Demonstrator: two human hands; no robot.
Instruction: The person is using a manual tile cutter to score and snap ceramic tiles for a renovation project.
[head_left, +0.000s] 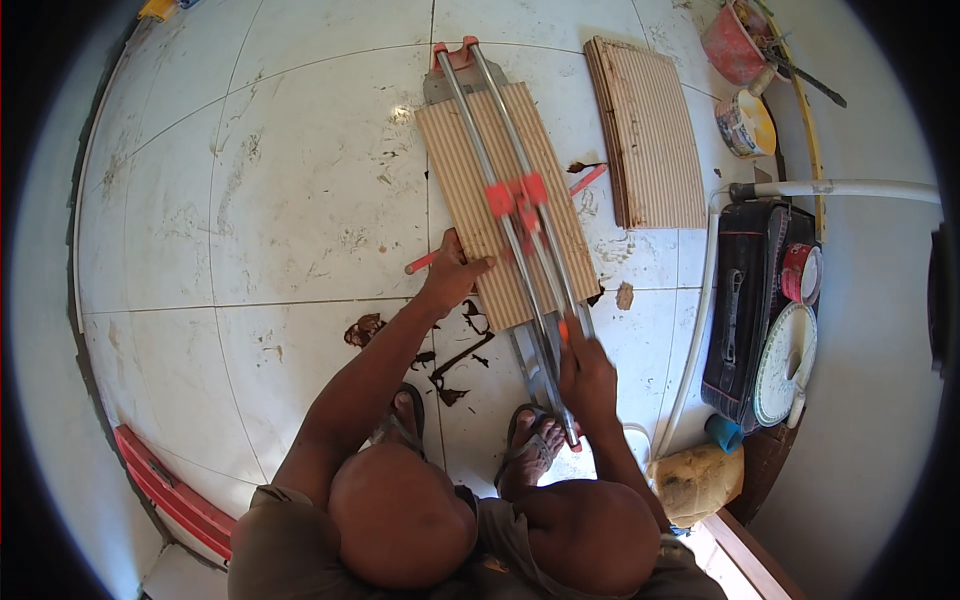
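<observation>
A tile cutter with two long steel rails lies on the floor before me. A ribbed tan tile rests under its rails, at a slant. The red carriage sits around the middle of the rails. My left hand grips the tile's left edge, thumb on top, fingers partly hidden. Lower down, my right hand is closed round the cutter's handle, whose orange-red part shows by the fingers; the hand is slightly blurred. Red side arms stick out on both sides of the tile.
A stack of ribbed tiles lies at the far right. Beyond are a red bucket and a paint tub. A black case and white pipe line the right wall. Dark scraps litter the floor near my feet.
</observation>
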